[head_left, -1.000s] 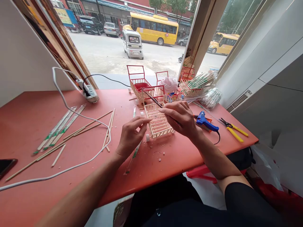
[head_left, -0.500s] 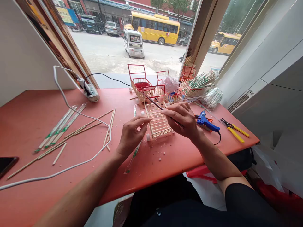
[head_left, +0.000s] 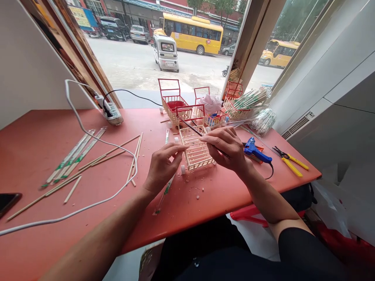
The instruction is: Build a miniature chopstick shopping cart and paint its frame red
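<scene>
A small cart (head_left: 197,150) made of pale wooden sticks stands on the table in front of me, on white wheels, with its far handle (head_left: 190,107) coloured red. My left hand (head_left: 164,166) pinches the cart's left side between thumb and fingers. In my right hand (head_left: 224,148) is a thin dark paintbrush (head_left: 191,127), held like a pen above the cart. Its far end reaches the left corner of the red handle; I cannot tell whether it touches. Part of the cart's right side is hidden behind my right hand.
Behind are more stick carts (head_left: 175,105), one holding a red container. To the right lie a blue glue gun (head_left: 258,151), yellow-handled pliers (head_left: 290,162) and bundled wrapped chopsticks (head_left: 249,103). Loose sticks (head_left: 96,160), a white cable (head_left: 88,207) and a phone (head_left: 8,203) lie left.
My right hand and the brush have shifted very slightly to the right. My left hand stays on the cart's side.
</scene>
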Demonstrator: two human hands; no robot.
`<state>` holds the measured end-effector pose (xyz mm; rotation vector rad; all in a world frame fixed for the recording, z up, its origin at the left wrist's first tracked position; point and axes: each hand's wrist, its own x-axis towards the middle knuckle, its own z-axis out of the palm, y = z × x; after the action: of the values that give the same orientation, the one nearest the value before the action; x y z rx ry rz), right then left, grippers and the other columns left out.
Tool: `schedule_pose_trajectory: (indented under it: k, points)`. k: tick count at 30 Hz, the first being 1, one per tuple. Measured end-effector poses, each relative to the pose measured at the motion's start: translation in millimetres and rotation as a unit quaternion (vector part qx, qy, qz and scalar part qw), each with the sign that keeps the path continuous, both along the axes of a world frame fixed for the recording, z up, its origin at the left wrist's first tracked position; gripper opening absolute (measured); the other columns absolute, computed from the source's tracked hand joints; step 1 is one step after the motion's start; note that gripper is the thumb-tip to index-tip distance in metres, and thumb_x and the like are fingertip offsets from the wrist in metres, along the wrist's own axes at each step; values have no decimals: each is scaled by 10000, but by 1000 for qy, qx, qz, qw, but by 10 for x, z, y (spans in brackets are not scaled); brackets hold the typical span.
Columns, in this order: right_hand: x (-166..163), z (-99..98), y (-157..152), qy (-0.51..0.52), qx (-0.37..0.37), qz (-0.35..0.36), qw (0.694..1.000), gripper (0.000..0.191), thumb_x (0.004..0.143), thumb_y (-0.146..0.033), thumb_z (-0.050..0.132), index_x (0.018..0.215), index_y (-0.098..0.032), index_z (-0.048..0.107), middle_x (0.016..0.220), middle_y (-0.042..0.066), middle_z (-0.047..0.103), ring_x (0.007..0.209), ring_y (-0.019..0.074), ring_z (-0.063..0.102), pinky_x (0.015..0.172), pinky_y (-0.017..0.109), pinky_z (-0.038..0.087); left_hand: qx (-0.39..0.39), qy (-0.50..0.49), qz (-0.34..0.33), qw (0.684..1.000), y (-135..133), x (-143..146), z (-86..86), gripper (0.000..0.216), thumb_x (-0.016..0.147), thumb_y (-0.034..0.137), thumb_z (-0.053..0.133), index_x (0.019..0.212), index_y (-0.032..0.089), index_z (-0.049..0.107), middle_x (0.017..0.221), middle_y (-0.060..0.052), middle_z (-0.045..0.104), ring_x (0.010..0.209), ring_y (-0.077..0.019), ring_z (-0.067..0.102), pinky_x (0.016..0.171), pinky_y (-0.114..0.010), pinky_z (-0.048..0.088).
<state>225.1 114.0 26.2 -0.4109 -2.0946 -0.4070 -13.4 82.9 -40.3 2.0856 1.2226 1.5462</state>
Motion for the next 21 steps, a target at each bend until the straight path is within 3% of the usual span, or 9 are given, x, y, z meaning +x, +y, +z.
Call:
schedule_pose_trajectory:
  k: [21]
  points:
    - [22,30,-38,3,-28,-9,1000,283,976,-72,620,1132,-279,732,990,-4,817,931,180,753,891,391,521,-10,-7,-4,1000,-2,-2,-4,245,991,165,623,1077,186,851,1035,-52,830,835,-145,740,790,-256,574]
